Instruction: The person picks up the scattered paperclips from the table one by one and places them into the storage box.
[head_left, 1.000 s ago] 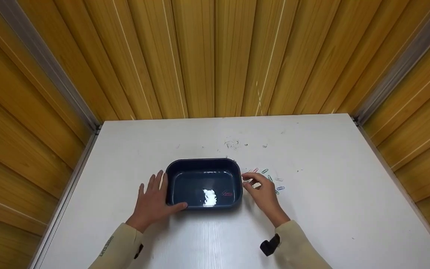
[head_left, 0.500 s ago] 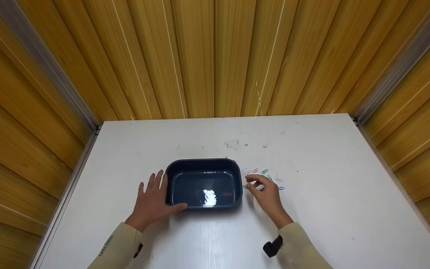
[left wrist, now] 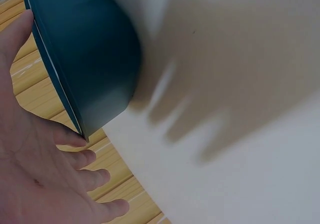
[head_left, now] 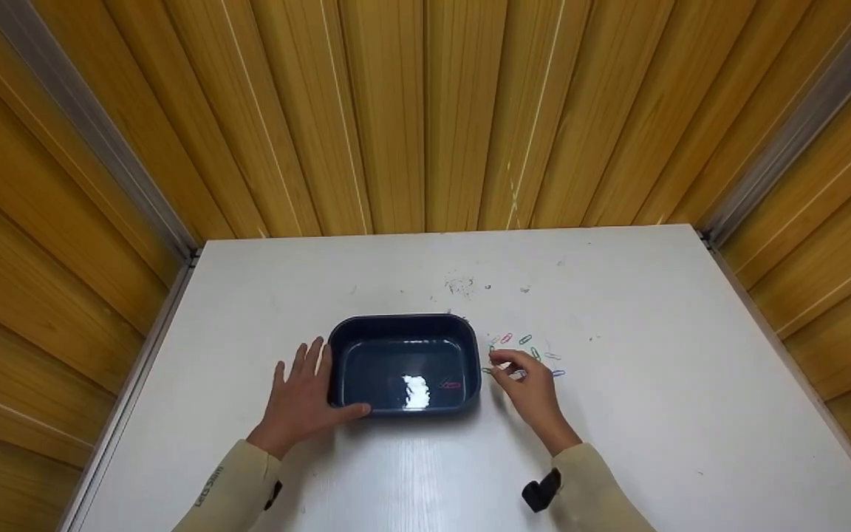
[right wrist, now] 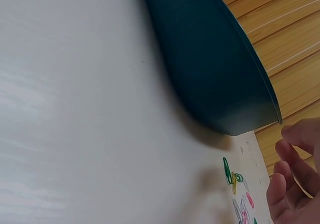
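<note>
A dark blue rectangular bin (head_left: 403, 325) stands on the white table. Inside it, near the right front corner, lies a pinkish-red paper clip (head_left: 451, 385). My left hand (head_left: 303, 399) rests against the bin's left side, fingers straight and thumb on the front rim; the left wrist view shows its fingertips at the rim. Just right of the bin, my right hand (head_left: 529, 384) hovers over scattered paper clips with thumb and index finger bent toward each other. Nothing shows between its fingers in the right wrist view. A green paper clip (right wrist: 227, 171) lies below them; the hand hides some others.
Several coloured paper clips lie around the right hand, among them a pink paper clip (head_left: 507, 338) and a blue paper clip (head_left: 558, 373). Dark scuff marks (head_left: 460, 285) dot the table (head_left: 640, 310) behind the bin. Wood-patterned walls (head_left: 425, 118) enclose the back and sides.
My right hand has drawn back slightly rightward from the bin's right wall and now sits over the clips. The left hand and the bin have stayed put.
</note>
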Available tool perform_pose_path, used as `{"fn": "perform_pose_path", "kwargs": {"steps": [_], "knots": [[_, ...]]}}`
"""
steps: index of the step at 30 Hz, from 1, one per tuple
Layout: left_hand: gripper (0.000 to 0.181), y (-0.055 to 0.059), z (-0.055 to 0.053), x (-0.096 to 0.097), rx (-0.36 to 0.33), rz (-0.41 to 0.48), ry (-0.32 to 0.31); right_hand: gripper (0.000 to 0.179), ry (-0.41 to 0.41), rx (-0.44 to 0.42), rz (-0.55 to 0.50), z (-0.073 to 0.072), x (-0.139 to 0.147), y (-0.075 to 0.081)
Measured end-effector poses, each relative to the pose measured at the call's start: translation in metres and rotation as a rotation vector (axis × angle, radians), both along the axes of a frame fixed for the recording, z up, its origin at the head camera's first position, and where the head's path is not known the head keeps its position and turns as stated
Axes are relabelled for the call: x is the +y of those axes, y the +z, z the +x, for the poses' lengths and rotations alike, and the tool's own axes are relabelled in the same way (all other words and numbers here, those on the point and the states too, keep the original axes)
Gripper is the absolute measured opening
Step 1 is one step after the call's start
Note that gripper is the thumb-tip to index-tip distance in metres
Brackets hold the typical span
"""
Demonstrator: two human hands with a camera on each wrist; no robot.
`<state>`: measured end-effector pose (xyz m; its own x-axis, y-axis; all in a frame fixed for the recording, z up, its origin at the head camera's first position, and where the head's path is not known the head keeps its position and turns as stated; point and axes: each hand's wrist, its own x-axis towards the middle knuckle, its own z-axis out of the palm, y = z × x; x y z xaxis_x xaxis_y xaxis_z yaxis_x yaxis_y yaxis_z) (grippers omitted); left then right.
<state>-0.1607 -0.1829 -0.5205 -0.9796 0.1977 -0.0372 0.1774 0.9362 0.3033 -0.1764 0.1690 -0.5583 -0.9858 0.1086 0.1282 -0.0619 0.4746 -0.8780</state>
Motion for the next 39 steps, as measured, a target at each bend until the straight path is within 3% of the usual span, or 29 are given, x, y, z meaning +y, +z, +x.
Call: {"fn": "perform_pose_path", "kwargs": {"steps": [12,28,39], "knots": [[0.122,0.0,0.0,0.0,-0.018,0.038,0.016,0.024,0.006,0.004,0.02,0.0,-0.001,-0.002],[0.124,0.0,0.0,0.0,-0.033,0.015,0.015,0.024,0.017,-0.005,0.043,-0.003,-0.005,-0.003],[0.123,-0.001,0.001,0.002,-0.024,0.035,0.027,0.025,0.005,0.002,0.056,-0.005,-0.003,-0.012]]}}
